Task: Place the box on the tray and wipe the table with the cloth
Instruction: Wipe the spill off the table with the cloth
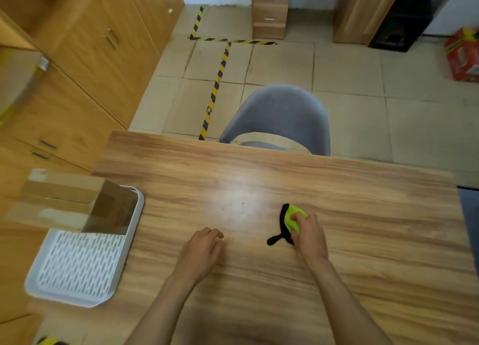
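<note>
A brown cardboard box (pixel 67 202) stands on the far end of a white slotted tray (pixel 85 290) at the table's left edge. The yellow-green cloth with black trim (pixel 290 219) lies bunched on the wooden table (pixel 363 228), right of centre, and my right hand (pixel 308 234) presses down on it, fingers closed over it. My left hand (pixel 204 248) rests on the table near the middle, fingers curled, holding nothing. Small dark crumbs (pixel 239 202) speckle the tabletop just beyond both hands.
A grey chair (pixel 280 116) is pushed up to the table's far edge. Wooden cabinets (pixel 85 67) line the left side. Yellow-black tape (pixel 215 88) marks the tiled floor. A red package (pixel 464 56) lies on the floor at far right.
</note>
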`<state>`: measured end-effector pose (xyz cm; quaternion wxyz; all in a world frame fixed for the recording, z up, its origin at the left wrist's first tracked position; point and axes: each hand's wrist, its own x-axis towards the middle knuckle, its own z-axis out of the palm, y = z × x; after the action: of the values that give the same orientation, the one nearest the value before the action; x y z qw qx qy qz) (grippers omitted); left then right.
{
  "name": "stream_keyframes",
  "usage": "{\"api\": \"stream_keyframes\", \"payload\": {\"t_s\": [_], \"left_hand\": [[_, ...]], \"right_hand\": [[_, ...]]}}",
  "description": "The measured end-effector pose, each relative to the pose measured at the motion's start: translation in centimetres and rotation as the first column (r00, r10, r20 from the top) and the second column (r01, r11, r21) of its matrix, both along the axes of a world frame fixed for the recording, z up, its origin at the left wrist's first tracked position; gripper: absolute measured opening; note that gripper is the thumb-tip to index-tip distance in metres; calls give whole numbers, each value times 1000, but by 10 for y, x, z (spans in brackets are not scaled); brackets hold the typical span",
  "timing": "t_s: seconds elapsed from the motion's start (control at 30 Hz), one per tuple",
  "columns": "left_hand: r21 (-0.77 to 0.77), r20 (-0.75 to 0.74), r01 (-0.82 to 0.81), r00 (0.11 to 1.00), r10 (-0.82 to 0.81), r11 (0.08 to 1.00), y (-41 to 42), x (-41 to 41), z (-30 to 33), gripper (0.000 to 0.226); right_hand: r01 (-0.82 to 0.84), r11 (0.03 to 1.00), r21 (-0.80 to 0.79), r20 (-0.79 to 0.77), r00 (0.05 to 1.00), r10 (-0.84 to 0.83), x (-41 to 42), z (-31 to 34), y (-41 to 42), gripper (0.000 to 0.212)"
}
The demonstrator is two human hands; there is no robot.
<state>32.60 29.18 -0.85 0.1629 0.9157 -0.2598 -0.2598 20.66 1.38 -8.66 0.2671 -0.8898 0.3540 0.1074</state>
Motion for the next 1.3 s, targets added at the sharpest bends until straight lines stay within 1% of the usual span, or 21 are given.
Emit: {"api": "stream_keyframes", "payload": {"t_s": [0.17,0.27,0.37,0.47,0.6,0.67,0.77,0.8,0.87,0.97,1.13,1.3], "left_hand": [[0,-3,-7,1000,7,1000,41,-7,4,41],[-16,23,-13,1000,13,1000,70,-7,3,37],[-54,40,-17,999,19,998,97,-7,1,35],[-72,61,-8,998,13,997,125,-15,1,26],[-57,67,5,998,-1,998,167,-21,-4,24],[-36,73,22,997,-19,999,182,-24,-7,22],[-29,99,31,995,-28,999,197,-27,-11,21],[-34,102,36,994,-33,999,199,-28,-13,21],[-42,110,45,993,-40,998,201,-24,-19,22],[-50,137,40,990,-33,998,196,-18,-27,23],[-68,205,24,979,-9,997,195,-2,-43,21],[-62,226,-11,974,25,998,194,5,-61,26]], "right_hand": [[-5,1000,-12,9,1000,5,-33,1,56,44],[50,999,-16,30,998,-49,-51,2,102,47],[104,994,-16,47,994,-103,-65,7,156,44],[62,998,0,50,997,-62,-76,12,213,39],[43,999,15,84,996,-44,-83,13,284,31],[0,1000,-31,103,995,3,-85,8,303,24],[-73,988,-139,138,986,92,-76,2,296,17],[-75,984,-161,156,983,100,-68,1,286,16],[-28,980,-195,195,979,67,-46,-3,259,17],[43,981,-189,283,959,12,-11,-12,215,19],[-28,976,-215,416,902,118,48,-24,150,24],[111,980,-166,470,882,-20,110,-35,103,28]]}}
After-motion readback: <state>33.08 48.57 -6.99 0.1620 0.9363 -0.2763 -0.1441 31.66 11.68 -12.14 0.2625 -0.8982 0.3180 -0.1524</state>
